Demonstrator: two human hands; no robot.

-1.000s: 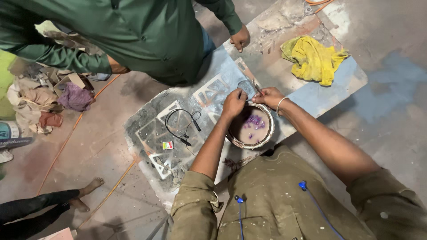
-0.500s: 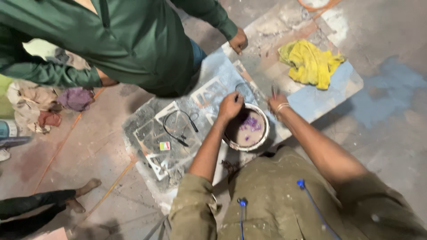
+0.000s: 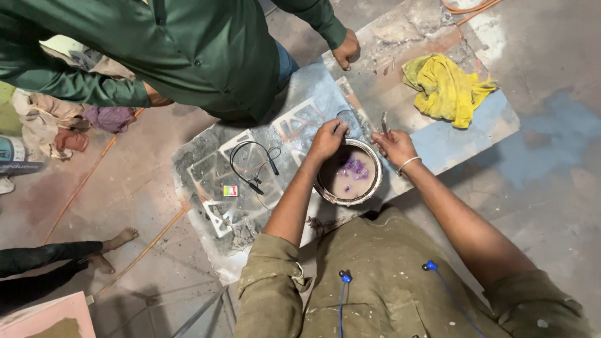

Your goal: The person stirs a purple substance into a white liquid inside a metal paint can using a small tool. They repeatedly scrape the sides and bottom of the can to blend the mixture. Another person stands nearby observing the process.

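Paint tin looks heavy, wet and slippery; my left hand pinches its far rim, my right hand clenches a thin tool.

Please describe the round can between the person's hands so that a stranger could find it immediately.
On the grey stencilled board lying on the floor, look at its near edge, between the left hand and right hand. The can is the only round container there, holding brownish liquid with purple patches.
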